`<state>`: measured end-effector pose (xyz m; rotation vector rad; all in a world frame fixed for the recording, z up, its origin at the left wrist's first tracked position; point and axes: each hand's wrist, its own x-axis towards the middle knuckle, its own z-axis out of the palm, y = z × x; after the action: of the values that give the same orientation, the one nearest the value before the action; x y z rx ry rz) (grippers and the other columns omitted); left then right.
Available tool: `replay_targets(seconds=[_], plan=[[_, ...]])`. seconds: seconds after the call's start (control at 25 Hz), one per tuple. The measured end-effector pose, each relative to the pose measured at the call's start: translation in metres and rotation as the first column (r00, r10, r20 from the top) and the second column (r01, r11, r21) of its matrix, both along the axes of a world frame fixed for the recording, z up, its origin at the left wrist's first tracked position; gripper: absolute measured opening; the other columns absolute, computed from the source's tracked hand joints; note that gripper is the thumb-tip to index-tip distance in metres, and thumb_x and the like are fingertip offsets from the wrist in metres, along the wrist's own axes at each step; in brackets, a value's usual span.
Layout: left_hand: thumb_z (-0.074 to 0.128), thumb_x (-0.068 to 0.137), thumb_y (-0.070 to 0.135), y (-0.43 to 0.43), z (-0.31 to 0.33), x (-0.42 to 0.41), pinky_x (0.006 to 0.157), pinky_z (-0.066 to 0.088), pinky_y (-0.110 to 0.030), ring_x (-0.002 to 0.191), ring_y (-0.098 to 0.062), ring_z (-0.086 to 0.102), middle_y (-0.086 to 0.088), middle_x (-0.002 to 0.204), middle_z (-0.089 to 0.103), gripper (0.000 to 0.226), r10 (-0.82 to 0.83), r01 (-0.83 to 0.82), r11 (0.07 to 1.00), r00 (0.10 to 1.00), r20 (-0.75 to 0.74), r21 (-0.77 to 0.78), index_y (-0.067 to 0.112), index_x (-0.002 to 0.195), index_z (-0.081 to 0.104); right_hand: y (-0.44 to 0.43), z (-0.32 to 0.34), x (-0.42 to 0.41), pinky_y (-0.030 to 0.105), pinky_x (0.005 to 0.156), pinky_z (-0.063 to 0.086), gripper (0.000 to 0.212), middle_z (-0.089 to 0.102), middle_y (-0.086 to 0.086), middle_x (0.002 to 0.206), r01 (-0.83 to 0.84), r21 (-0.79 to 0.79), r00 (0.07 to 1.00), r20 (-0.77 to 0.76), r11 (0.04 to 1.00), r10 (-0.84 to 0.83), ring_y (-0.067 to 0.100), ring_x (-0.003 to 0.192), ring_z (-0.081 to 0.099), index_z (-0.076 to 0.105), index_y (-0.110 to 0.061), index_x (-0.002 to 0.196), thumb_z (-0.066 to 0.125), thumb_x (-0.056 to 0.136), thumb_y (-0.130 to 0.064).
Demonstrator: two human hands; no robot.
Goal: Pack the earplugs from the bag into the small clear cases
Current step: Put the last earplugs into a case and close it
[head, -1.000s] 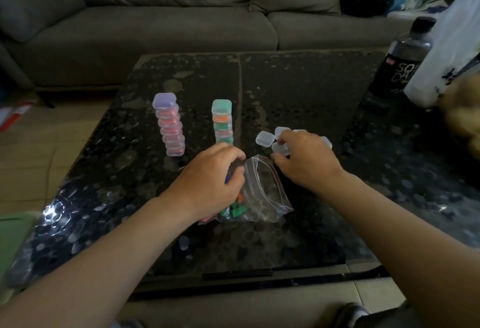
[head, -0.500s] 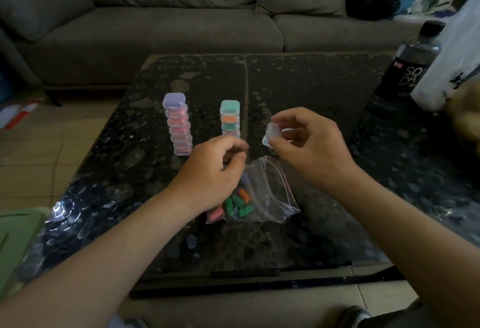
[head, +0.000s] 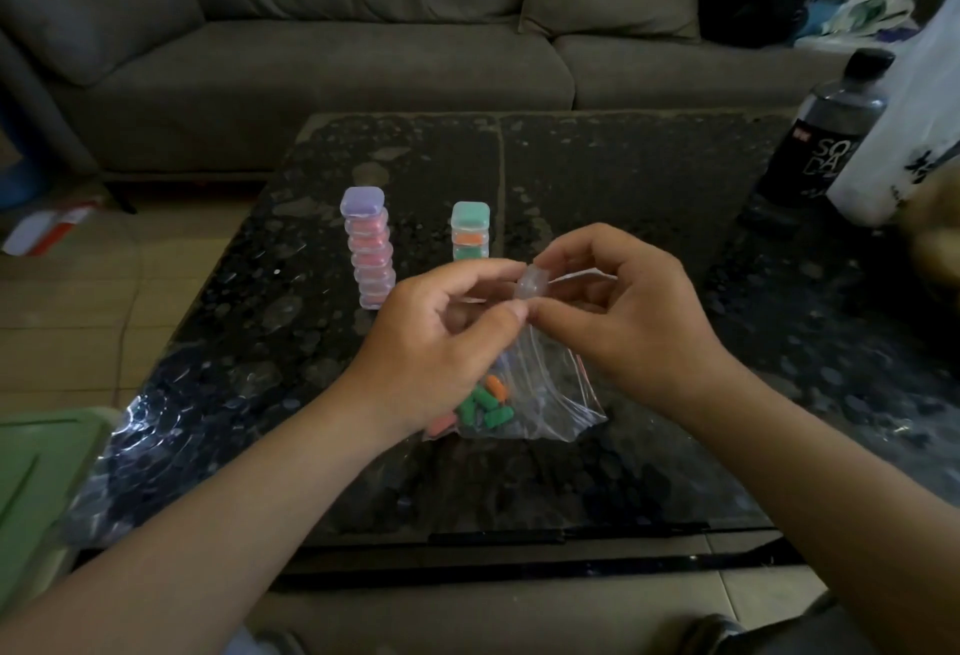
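1. Done so far, by the look of it: two stacks of filled cases stand on the worktop (head: pixel 623 176); a taller stack (head: pixel 368 249) of mostly pink with a purple one on top, and a shorter stack (head: pixel 470 231) in green and orange just beside it.
2. In hand: the right hand (head: pixel 623 311) pinches a small clear case (head: pixel 531 283), its grip narrow on it; the left hand (head: pixel 441 337) has its fingertips at the case, grip narrow, whether it holds an earplug I cannot tell.
3. Left: the bag (head: pixel 540 394) lies under the hands with green, orange and pink earplugs (head: pixel 485 402) inside; several cases' worth remain, I judge.
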<state>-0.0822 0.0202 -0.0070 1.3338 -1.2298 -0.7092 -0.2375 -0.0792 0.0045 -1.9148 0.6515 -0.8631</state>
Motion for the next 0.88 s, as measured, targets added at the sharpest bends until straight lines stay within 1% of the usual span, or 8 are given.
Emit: replay_targets(seconds=[0.08,0.2,0.28,0.36,0.44,0.64,0.76,0.88], plan=[[0.065,0.097,0.006,0.0001,0.0024,0.0016,0.079,0.063,-0.032,0.093,-0.019,0.077,-0.003,0.096,0.079,0.022,-0.001,0.008,0.999,0.991,-0.133,0.053,0.025,0.103,0.074,0.0034,-0.0015,0.0008,0.03,0.074,0.061,0.029,0.066,-0.006,0.099,0.01,-0.123,0.997,-0.071,0.992,-0.019,0.011,0.089,0.07,0.064,-0.025,0.098,0.084,0.078,-0.018],[0.073,0.089,0.012,-0.0013,0.0015,0.0042,0.081,0.063,-0.041,0.087,-0.025,0.077,-0.009,0.087,0.078,0.005,0.044,-0.015,0.993,0.97,-0.24,0.121,0.015,0.091,0.077,0.0066,0.0,0.0019,0.025,0.073,0.058,0.033,0.059,-0.01,0.102,-0.038,-0.304,0.982,-0.189,0.952,-0.021,0.006,0.09,0.063,0.059,-0.033,0.097,0.081,0.082,-0.015],[0.08,0.081,0.021,-0.0023,0.002,0.0056,0.085,0.062,-0.045,0.088,-0.025,0.077,-0.009,0.089,0.078,0.008,0.085,-0.052,0.99,0.962,-0.259,0.13,0.016,0.087,0.078,0.0064,0.0035,0.0027,0.023,0.074,0.058,0.028,0.061,-0.008,0.104,-0.065,-0.2,0.987,-0.159,0.978,0.033,0.006,0.094,0.065,0.062,-0.029,0.1,0.075,0.086,-0.009],[0.083,0.081,0.016,-0.0032,0.0018,0.0063,0.085,0.063,-0.041,0.09,-0.021,0.077,-0.005,0.091,0.079,0.011,0.117,-0.103,0.99,0.983,-0.142,0.098,0.014,0.091,0.077,0.0054,0.0075,0.0035,0.02,0.074,0.058,0.023,0.067,-0.008,0.102,-0.073,0.009,0.991,-0.107,0.997,0.074,0.004,0.093,0.068,0.064,-0.028,0.106,0.07,0.091,-0.011],[0.08,0.084,0.006,-0.0029,0.0009,0.0051,0.083,0.063,-0.035,0.091,-0.015,0.077,-0.001,0.093,0.079,0.014,0.132,-0.129,0.989,0.991,-0.038,0.07,0.015,0.094,0.076,0.0038,0.0066,0.0056,0.023,0.075,0.059,0.019,0.071,-0.006,0.096,-0.079,0.122,0.989,-0.112,0.989,0.093,0.005,0.089,0.07,0.066,-0.025,0.111,0.067,0.094,-0.017],[0.079,0.085,0.001,-0.0037,-0.002,0.0056,0.083,0.063,-0.031,0.092,-0.011,0.076,0.003,0.094,0.079,0.019,0.145,-0.145,0.986,0.989,0.001,0.08,0.017,0.096,0.077,0.0013,0.0006,0.0098,0.03,0.078,0.062,0.022,0.073,-0.001,0.098,-0.04,0.198,0.991,-0.121,0.979,0.065,0.01,0.09,0.072,0.067,-0.02,0.116,0.067,0.094,-0.017],[0.079,0.085,0.003,-0.0047,-0.0014,0.0038,0.082,0.062,-0.03,0.091,-0.01,0.076,0.005,0.092,0.08,0.019,0.149,-0.147,0.984,0.989,-0.006,0.1,0.019,0.094,0.077,0.0,-0.0002,0.0104,0.028,0.077,0.062,0.023,0.073,-0.004,0.097,-0.02,0.17,0.988,-0.145,0.985,0.046,0.007,0.09,0.071,0.067,-0.022,0.116,0.069,0.093,-0.018],[0.071,0.093,0.004,-0.0074,0.0001,0.0034,0.081,0.063,-0.035,0.089,-0.016,0.078,0.0,0.091,0.08,0.015,0.213,-0.207,0.974,0.975,-0.066,0.098,0.018,0.093,0.076,0.0001,0.0002,0.0101,0.024,0.077,0.06,0.032,0.074,-0.005,0.097,-0.04,0.178,0.988,-0.142,0.983,0.066,0.005,0.091,0.072,0.067,-0.022,0.117,0.069,0.09,-0.005]])
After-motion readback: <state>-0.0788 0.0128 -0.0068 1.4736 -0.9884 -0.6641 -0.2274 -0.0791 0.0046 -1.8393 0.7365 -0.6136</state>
